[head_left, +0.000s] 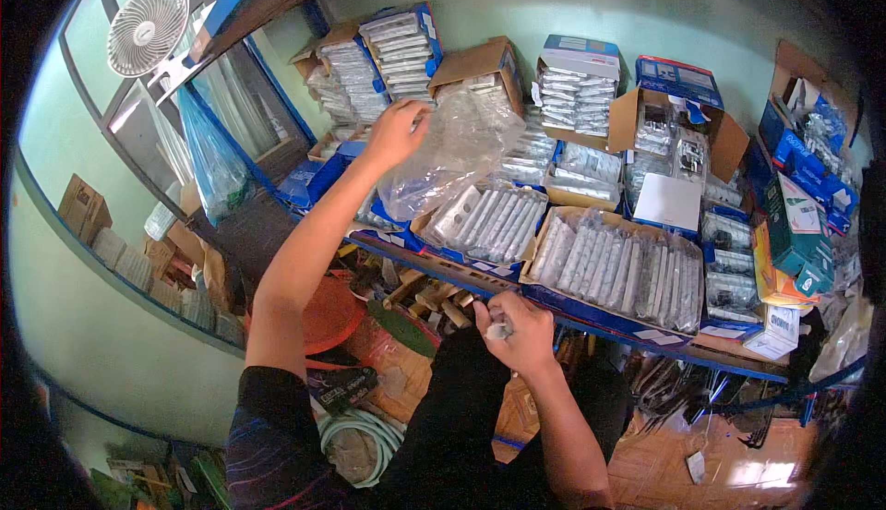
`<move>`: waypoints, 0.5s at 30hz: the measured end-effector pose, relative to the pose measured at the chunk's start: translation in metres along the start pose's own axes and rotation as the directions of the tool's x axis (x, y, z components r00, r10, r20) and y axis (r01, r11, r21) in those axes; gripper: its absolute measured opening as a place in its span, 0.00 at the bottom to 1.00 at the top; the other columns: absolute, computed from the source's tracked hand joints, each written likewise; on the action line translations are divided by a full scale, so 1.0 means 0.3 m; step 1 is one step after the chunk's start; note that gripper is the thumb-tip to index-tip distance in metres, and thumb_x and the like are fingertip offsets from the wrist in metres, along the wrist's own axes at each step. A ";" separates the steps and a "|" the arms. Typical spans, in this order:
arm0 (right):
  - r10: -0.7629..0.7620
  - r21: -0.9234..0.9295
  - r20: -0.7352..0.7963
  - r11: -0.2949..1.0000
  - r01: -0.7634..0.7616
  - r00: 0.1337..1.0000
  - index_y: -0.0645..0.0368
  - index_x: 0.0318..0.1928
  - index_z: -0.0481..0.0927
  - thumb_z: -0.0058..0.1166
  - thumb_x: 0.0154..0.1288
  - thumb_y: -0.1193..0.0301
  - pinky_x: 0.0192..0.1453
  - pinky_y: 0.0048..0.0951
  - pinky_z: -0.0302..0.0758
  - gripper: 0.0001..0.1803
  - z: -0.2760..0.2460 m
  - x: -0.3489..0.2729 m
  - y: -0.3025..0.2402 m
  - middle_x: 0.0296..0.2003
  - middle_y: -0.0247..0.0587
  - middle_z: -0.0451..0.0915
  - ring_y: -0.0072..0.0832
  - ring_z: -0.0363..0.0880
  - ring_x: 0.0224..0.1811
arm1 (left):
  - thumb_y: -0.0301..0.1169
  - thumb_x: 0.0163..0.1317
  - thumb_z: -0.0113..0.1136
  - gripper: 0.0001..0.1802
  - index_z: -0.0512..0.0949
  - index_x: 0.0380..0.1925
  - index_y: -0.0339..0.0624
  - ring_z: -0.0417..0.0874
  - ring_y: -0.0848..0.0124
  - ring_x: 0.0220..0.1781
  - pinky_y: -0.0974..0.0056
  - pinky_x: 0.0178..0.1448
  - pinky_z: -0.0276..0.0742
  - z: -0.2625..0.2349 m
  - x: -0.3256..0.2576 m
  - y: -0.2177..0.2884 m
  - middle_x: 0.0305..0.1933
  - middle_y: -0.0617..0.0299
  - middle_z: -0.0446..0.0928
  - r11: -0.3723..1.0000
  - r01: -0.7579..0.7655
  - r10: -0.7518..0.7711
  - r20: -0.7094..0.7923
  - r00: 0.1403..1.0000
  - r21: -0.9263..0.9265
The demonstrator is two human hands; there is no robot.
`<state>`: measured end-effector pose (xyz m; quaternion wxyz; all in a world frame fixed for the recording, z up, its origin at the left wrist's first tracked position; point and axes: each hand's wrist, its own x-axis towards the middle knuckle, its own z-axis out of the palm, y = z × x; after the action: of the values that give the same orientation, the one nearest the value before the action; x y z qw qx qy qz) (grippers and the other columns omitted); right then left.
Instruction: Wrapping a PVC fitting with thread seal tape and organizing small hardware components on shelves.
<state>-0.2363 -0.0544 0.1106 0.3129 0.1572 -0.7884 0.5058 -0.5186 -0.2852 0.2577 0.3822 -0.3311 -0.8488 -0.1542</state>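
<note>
My left hand (399, 133) is raised over the left part of the shelf, its fingers closed at the edge of a large clear plastic bag (457, 150). The bag hangs loosely above a box of silvery plastic-wrapped pieces (489, 224). Lower down, my right hand (521, 333) is held as a fist over my lap, in front of the shelf edge. Something small and whitish (499, 330) shows between its fingers, too hidden to name. Closest above that hand stands a wide open box of wrapped flat metal pieces (618, 265), packed upright in a row.
Behind stand more cartons (580, 95) stacked with wrapped pieces. A white box (666, 201) lies among them; a green box (798, 233) stands at right. Below the shelf are a red basin (332, 316), a coiled hose (365, 441) and loose tools. A white fan (148, 30) hangs upper left.
</note>
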 end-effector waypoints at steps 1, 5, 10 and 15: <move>0.020 0.015 0.028 1.000 -0.021 0.999 0.53 0.31 0.78 0.71 0.59 0.66 0.26 0.38 0.78 0.12 -0.006 0.004 0.006 0.23 0.42 0.82 0.44 0.84 0.23 | 0.35 0.63 0.65 0.09 0.84 0.35 0.41 0.85 0.49 0.43 0.50 0.51 0.79 0.059 0.029 -0.031 0.38 0.53 0.83 1.000 -0.001 0.001 -0.002 1.000 -0.006; 0.015 0.014 0.013 1.000 -0.016 1.000 0.53 0.32 0.78 0.71 0.58 0.66 0.26 0.41 0.79 0.12 -0.007 0.001 0.044 0.23 0.42 0.82 0.46 0.83 0.23 | 0.44 0.67 0.63 0.17 0.85 0.38 0.40 0.85 0.45 0.39 0.47 0.46 0.80 0.226 0.162 -0.011 0.43 0.49 0.84 0.991 0.128 -0.129 0.070 0.989 0.028; 0.098 -0.199 0.299 0.979 -0.039 0.949 0.51 0.39 0.76 0.66 0.61 0.63 0.30 0.48 0.81 0.13 -0.001 -0.002 0.064 0.27 0.46 0.84 0.50 0.85 0.29 | 0.57 0.67 0.60 0.28 0.83 0.47 0.41 0.86 0.51 0.31 0.48 0.37 0.81 0.332 0.276 -0.009 0.42 0.49 0.84 0.895 0.377 -0.420 0.167 0.892 0.238; 0.028 -0.165 0.253 0.986 0.015 0.967 0.53 0.33 0.76 0.69 0.60 0.64 0.31 0.44 0.80 0.13 -0.018 -0.014 0.083 0.27 0.43 0.84 0.45 0.86 0.29 | 0.59 0.62 0.66 0.28 0.81 0.36 0.42 0.77 0.69 0.18 0.63 0.17 0.68 0.435 0.251 -0.020 0.28 0.61 0.81 0.363 0.867 -0.769 0.416 0.486 -0.342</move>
<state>-0.2453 -0.0390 0.0920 0.2192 0.1916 -0.8618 0.4154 -0.6309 -0.1890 0.2279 0.0705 0.0358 -0.8559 -0.5110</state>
